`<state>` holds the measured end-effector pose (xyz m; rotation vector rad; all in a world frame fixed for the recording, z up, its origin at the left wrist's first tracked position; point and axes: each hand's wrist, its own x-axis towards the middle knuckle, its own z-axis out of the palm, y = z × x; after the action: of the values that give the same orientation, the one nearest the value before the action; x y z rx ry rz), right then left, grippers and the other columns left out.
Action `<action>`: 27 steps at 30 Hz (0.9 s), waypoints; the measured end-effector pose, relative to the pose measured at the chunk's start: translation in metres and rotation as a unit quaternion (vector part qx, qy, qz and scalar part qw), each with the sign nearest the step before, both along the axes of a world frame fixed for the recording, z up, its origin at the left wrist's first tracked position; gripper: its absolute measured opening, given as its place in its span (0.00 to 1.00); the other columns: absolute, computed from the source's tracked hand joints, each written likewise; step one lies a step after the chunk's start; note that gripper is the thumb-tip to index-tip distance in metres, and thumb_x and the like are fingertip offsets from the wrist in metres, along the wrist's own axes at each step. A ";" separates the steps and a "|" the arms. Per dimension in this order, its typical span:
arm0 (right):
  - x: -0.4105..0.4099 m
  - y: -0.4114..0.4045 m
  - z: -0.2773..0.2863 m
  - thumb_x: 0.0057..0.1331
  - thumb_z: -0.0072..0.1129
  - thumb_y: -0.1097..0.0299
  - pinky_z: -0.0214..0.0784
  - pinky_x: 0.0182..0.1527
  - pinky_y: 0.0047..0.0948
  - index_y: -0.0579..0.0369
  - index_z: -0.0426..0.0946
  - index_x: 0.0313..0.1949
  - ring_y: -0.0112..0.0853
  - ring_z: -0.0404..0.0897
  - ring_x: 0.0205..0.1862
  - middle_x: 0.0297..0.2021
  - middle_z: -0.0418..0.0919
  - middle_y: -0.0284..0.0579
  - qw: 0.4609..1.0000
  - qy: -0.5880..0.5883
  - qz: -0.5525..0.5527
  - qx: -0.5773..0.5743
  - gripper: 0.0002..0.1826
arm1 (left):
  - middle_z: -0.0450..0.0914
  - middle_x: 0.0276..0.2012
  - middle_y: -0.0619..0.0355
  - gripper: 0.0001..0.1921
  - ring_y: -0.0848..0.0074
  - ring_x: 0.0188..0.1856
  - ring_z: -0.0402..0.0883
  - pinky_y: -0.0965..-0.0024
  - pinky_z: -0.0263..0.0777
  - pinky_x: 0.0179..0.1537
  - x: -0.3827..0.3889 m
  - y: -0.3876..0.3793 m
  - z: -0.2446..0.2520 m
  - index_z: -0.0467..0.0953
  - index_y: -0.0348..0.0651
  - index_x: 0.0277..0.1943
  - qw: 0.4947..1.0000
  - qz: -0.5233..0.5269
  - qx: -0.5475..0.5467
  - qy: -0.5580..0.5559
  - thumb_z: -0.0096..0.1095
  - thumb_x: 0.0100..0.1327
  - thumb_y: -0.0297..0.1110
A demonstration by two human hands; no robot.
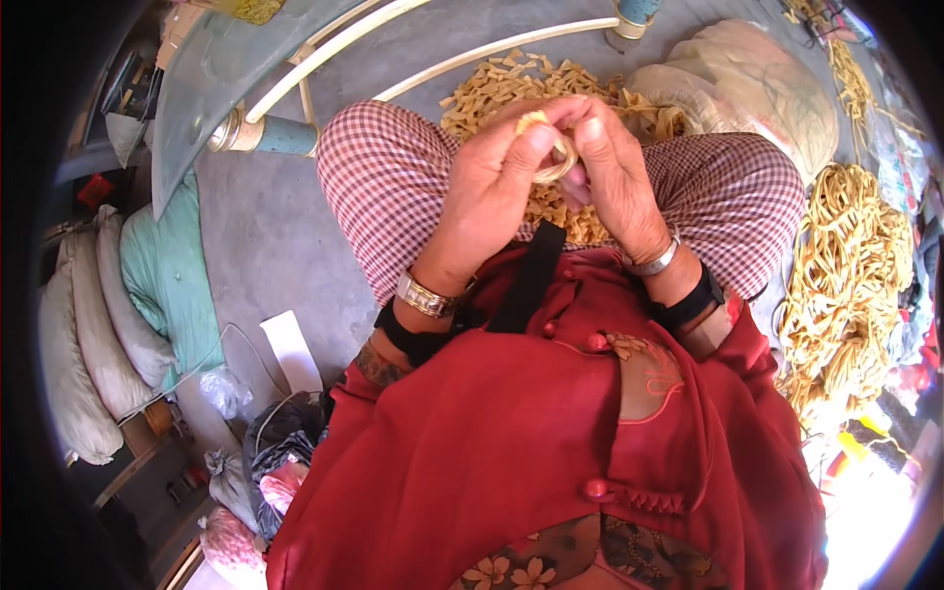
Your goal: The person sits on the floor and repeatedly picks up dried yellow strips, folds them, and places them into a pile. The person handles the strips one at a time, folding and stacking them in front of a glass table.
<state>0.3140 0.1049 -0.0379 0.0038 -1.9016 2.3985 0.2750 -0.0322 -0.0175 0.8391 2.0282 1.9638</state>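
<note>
A pale yellow looped strip [558, 161] is held between both hands, above the lap. My left hand [490, 177] grips one side of it, with the thumb pressed on a bunched end. My right hand [616, 166] is close against the other side, thumb and fingers bent around the loop; its fingertips are partly hidden. Below and beyond the hands lies a pile of short, folded yellow pieces [501, 85], some showing between the legs. To the right a large heap of long, tangled yellow strips [841, 295] lies on the floor.
A full translucent plastic bag [745, 88] rests beyond the right knee. At the upper left stands a glass-topped table [214, 81] with curved pale rails and blue legs. Stuffed sacks [166, 273] lie at the left, tied plastic bags [287, 442] at the lower left.
</note>
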 end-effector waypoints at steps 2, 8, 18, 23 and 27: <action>0.002 -0.001 0.004 0.71 0.37 0.45 0.58 0.19 0.17 0.55 0.68 0.50 0.18 0.64 0.19 0.22 0.70 0.34 0.998 0.003 -0.058 0.020 0.26 | 0.77 0.43 0.49 0.21 0.71 0.37 0.78 0.71 0.73 0.40 0.002 -0.005 0.001 0.73 0.31 0.53 0.986 -0.038 0.004 -0.160 0.43 0.72 0.42; 0.013 0.012 0.008 0.71 0.31 0.42 0.57 0.22 0.20 0.55 0.67 0.52 0.19 0.63 0.21 0.22 0.70 0.32 0.995 -0.030 -0.045 0.086 0.29 | 0.76 0.40 0.51 0.26 0.76 0.32 0.75 0.69 0.75 0.35 0.005 -0.005 0.000 0.70 0.27 0.54 0.914 -0.141 0.189 -0.331 0.37 0.73 0.47; 0.021 0.045 -0.001 0.64 0.60 0.70 0.58 0.25 0.17 0.59 0.76 0.34 0.16 0.65 0.23 0.22 0.71 0.28 0.987 -0.004 -0.016 0.157 0.06 | 0.70 0.39 0.57 0.27 0.82 0.31 0.66 0.75 0.67 0.32 -0.008 -0.014 0.000 0.67 0.30 0.56 0.885 -0.079 0.269 -0.371 0.35 0.73 0.49; 0.019 0.041 -0.001 0.62 0.62 0.69 0.60 0.26 0.18 0.60 0.77 0.31 0.17 0.66 0.23 0.20 0.72 0.33 0.962 0.041 -0.056 0.265 0.07 | 0.74 0.32 0.57 0.23 0.86 0.22 0.65 0.82 0.59 0.19 -0.006 -0.013 0.001 0.71 0.31 0.52 0.959 -0.017 0.074 -0.274 0.41 0.72 0.46; 0.018 0.038 0.004 0.61 0.63 0.68 0.62 0.25 0.21 0.60 0.78 0.32 0.20 0.68 0.22 0.21 0.73 0.38 0.949 0.053 -0.056 0.305 0.07 | 0.74 0.23 0.61 0.13 0.90 0.15 0.61 0.85 0.53 0.14 -0.004 -0.014 0.001 0.74 0.33 0.46 0.962 0.004 0.040 -0.268 0.53 0.68 0.34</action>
<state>0.3323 0.1431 -0.0342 0.0589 -2.4209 1.6166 0.2707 -0.0467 -0.0161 0.2599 1.6427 2.0058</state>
